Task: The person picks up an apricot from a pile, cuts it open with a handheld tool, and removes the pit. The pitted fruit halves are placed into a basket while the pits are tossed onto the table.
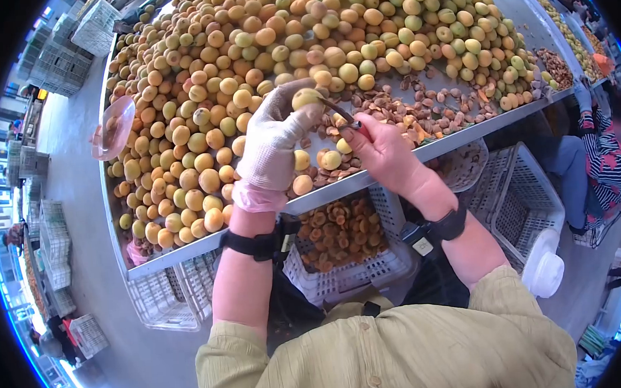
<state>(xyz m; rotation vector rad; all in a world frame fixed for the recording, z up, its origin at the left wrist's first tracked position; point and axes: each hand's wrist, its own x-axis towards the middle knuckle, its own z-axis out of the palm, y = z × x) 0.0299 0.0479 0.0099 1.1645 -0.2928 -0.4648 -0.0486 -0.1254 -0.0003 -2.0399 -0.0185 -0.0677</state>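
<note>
My left hand [273, 141], in a white glove, grips a yellow-green apricot [306, 97] at its fingertips above the table's near edge. My right hand [384, 150], bare, holds a small knife [339, 111] whose blade touches that apricot. Both hands hover over a metal table [207, 247] heaped with yellow and orange apricots [272, 33]. Brown pits [426, 105] lie scattered on the table just right of my hands.
A white crate [346, 245] of cut apricot halves sits under the table's edge below my hands. More white crates [520, 195] stand right and left. A pink bowl [113, 126] rests at the table's left rim. A seated person in stripes [607, 161] is at right.
</note>
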